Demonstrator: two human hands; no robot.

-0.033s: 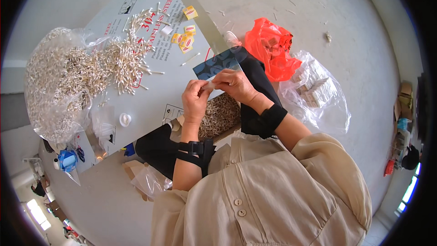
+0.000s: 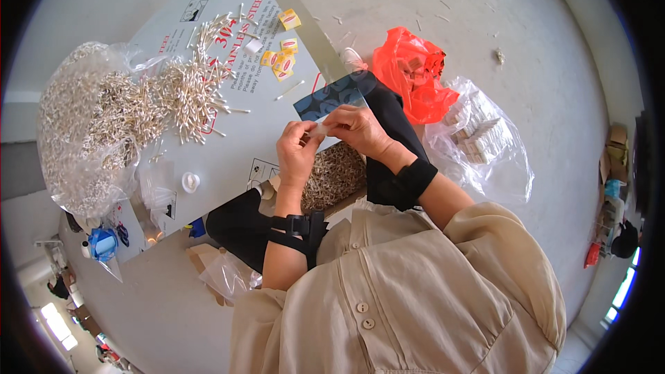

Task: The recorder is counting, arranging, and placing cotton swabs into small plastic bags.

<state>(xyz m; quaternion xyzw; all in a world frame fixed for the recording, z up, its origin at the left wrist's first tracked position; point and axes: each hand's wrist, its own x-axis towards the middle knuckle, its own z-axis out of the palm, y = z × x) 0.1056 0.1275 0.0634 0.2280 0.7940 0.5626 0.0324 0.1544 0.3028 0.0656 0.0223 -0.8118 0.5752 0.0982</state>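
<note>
**White sticks heaped on printed board**

A flat grey printed board (image 2: 228,145) serves as the tabletop, carrying a heap of thin white sticks (image 2: 187,93), small yellow packets (image 2: 280,62) and a white cap (image 2: 190,181). Beside it, the concrete floor (image 2: 540,62) bears a red bag (image 2: 415,73) and a clear bag (image 2: 485,142).

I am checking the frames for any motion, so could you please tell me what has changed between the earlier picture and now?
Nothing has visibly changed. Both hands, left hand and right hand, pinch the same small pale packet over the lap, and the swab pile, yellow boxes, red bag and clear bag lie as before.
</note>
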